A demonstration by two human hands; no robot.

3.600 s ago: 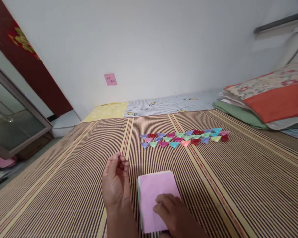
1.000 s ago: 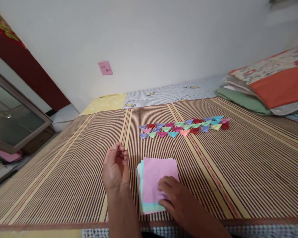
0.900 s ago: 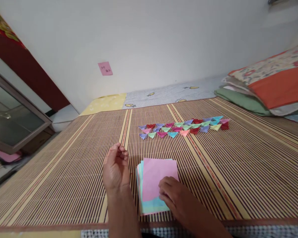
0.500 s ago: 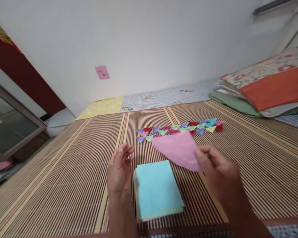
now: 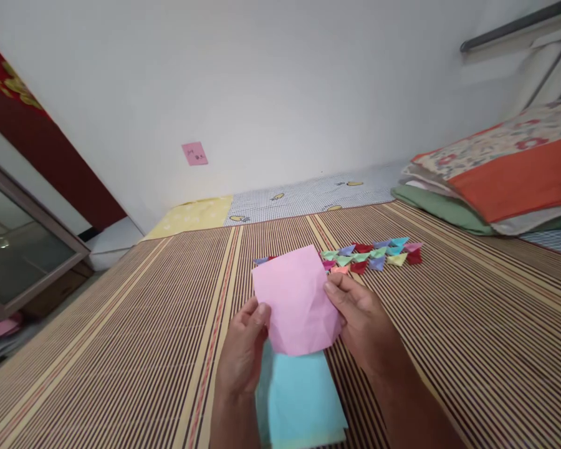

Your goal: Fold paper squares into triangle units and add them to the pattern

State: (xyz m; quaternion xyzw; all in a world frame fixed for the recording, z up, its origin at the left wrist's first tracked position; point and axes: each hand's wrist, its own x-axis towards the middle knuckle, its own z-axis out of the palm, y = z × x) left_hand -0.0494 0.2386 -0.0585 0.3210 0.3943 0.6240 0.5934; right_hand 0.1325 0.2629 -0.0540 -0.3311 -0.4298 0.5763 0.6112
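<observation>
A four-sided sheet of pale pink paper (image 5: 292, 296) is held raised over a striped brown-and-tan slatted mat (image 5: 168, 324), well back from the mat's far edge. Both hands are nearly closed in light pinches: the sheet's left edge is gripped by the left hand (image 5: 243, 352), thumb in front, and its right edge by the right hand (image 5: 367, 327), set slightly higher.

Sheet condition: the lower edge is bowed and faint buckles are seen at lower right. Even, gentle tension is judged best; if the pinch is tightened, a stray crease could be pressed in. The two grips are better levelled so that the paper is not twisted.

Below, a stack of sheets topped with light blue paper (image 5: 303, 396) is partly covered from view by the sheet; whether contact is made cannot be told. Some clearance is advised, lest the blue top sheet be dragged.

Small folded multicoloured paper pieces (image 5: 376, 264) are set in rows toward the far edge, partly hidden by the sheet; these are best left unbrushed.
</observation>
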